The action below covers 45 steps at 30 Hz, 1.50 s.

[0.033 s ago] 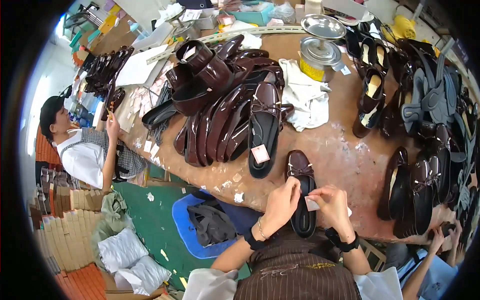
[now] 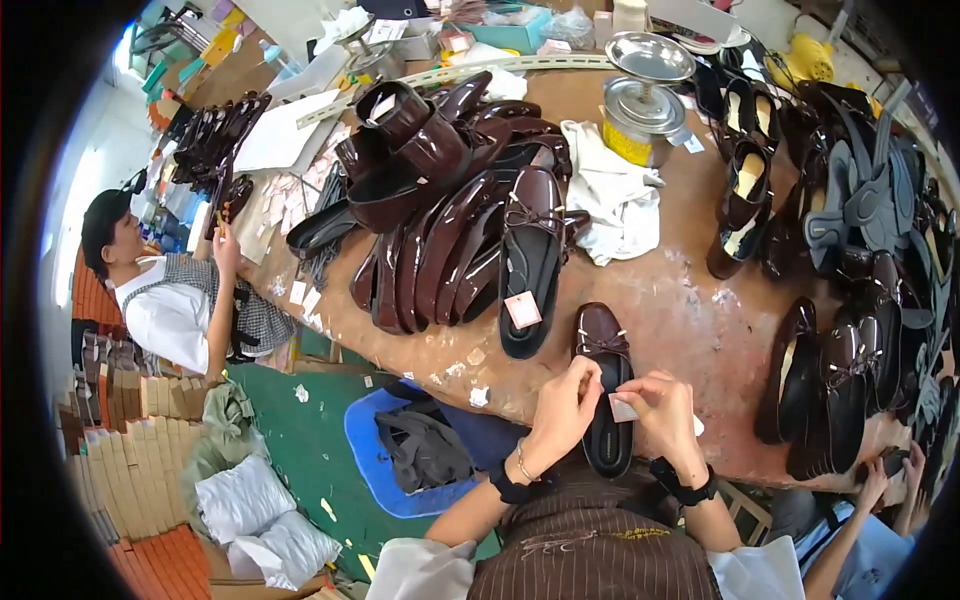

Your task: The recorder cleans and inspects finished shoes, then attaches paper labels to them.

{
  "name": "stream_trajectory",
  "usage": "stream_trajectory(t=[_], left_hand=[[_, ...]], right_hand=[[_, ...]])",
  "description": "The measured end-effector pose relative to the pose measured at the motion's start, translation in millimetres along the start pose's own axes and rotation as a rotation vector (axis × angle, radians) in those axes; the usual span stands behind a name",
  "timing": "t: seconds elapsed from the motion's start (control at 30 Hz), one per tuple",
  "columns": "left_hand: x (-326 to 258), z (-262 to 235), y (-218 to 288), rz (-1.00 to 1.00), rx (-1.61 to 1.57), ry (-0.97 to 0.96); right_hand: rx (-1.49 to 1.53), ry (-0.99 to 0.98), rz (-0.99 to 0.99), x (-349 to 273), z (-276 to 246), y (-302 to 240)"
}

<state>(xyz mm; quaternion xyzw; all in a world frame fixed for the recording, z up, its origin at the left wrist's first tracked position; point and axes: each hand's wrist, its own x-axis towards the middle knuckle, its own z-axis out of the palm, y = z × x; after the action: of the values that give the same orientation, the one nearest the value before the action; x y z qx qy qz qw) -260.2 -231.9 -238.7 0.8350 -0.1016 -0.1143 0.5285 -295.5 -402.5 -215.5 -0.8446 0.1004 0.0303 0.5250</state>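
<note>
A dark brown patent loafer [image 2: 603,335] with a small bow and black insole lies at the table's near edge, toe pointing away from me. Over its left side is my left hand [image 2: 565,405], thumb and fingertips pinched together; whatever they hold is too small to make out. On the other side, my right hand [image 2: 664,412] grips a small pale pink tag [image 2: 623,407] between thumb and forefinger, above the insole. Just beyond to the left, another brown loafer [image 2: 530,260] has a similar tag [image 2: 522,311] resting in its heel, leaning against a heap of glossy brown shoes [image 2: 440,240].
White cloth [image 2: 610,200] and a yellow tin with a metal dish [image 2: 640,120] stand farther back. Shoes [image 2: 840,390] crowd the right side. A blue bin [image 2: 375,470] sits on the green floor below. One person [image 2: 180,290] works at left; another's hands [image 2: 885,475] show at lower right.
</note>
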Motion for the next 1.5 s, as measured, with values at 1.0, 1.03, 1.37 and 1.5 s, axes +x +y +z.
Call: stream_trajectory(t=[1.0, 1.03, 1.37, 1.5], left_hand=[[-11, 2, -22, -0.214, -0.527, 0.048], [-11, 2, -25, -0.212, -0.522, 0.044], [-8, 1, -30, -0.293, -0.655, 0.009], [-12, 12, -14, -0.082, -0.24, 0.187]], right_hand=[[0.073, 0.161, -0.182, 7, 33, 25], [0.078, 0.166, -0.181, 7, 33, 25], [0.283, 0.116, -0.11, 9, 34, 34], [0.201, 0.153, -0.196, -9, 18, 29]])
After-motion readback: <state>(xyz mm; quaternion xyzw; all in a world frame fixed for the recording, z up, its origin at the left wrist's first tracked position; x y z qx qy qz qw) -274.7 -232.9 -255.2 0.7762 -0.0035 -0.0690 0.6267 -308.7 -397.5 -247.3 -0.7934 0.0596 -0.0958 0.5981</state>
